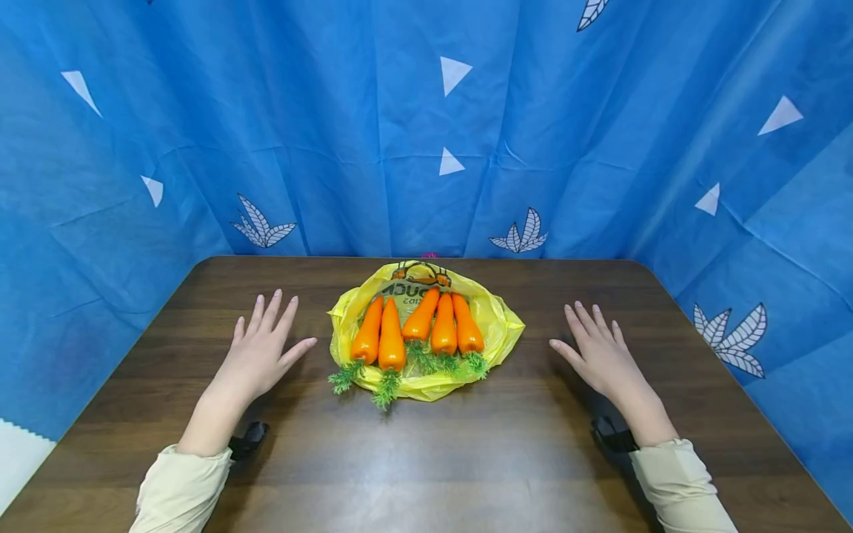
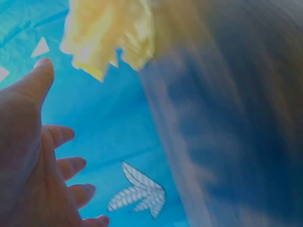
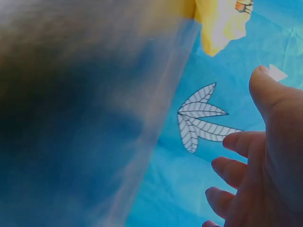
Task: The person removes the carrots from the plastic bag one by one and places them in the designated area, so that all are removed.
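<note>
Several orange carrots (image 1: pixel 392 337) with green leafy tops lie side by side on an opened yellow plastic bag (image 1: pixel 426 389) in the head view. Two of the tops hang over the bag's near edge. To the left of the bag is my left hand (image 1: pixel 256 355), fingers spread and straight, holding nothing. My right hand (image 1: pixel 603 355) is on the other side, farther from the bag, its fingers also extended and empty. Neither hand touches the bag or the carrots. Both wrist views catch part of the yellow bag (image 2: pixel 111 33) beyond the thumb.
A dark brown wooden table (image 1: pixel 426 459) carries the bag near its far edge. Blue curtain (image 1: pixel 333 111) with white triangles and leaf prints surrounds the table at the back and both sides. A black wrist strap (image 1: pixel 249 438) shows at the left wrist, another strap (image 1: pixel 611 435) at the right.
</note>
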Available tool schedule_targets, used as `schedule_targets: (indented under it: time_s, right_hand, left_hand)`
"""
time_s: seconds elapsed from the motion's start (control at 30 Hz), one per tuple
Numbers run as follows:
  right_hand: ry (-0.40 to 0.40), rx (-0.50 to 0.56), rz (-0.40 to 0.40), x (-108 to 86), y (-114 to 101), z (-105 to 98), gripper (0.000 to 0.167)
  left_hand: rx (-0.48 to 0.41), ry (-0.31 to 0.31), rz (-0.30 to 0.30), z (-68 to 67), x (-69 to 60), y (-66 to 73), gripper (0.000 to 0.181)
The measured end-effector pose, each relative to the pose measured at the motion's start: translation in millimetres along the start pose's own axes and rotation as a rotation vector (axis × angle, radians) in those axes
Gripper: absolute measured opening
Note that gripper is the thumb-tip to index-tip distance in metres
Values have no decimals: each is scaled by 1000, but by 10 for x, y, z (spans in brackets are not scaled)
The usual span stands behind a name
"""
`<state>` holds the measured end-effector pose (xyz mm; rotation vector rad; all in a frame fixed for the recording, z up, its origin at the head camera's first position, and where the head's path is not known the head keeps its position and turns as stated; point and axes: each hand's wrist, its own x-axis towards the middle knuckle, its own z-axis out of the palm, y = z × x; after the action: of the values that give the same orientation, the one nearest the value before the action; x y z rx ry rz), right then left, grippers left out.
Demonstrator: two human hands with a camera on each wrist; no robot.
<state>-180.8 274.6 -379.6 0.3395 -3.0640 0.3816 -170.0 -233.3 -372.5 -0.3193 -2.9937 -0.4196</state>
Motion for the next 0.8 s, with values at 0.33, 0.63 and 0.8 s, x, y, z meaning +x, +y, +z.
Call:
schedule_targets:
  time_s: [0.33, 0.63, 0.8]
  right_hand:
    - [42, -19, -41, 89, -157, -155, 79]
    - [71, -25, -87, 174, -314, -267, 77]
    - [93, -22, -119, 234, -438, -332, 77]
  left_hand:
    - [-24, 18, 107, -134, 159, 273, 78]
    - [-17, 28, 161, -305, 257, 436, 76]
    - [-9, 29, 181, -352, 292, 476, 74]
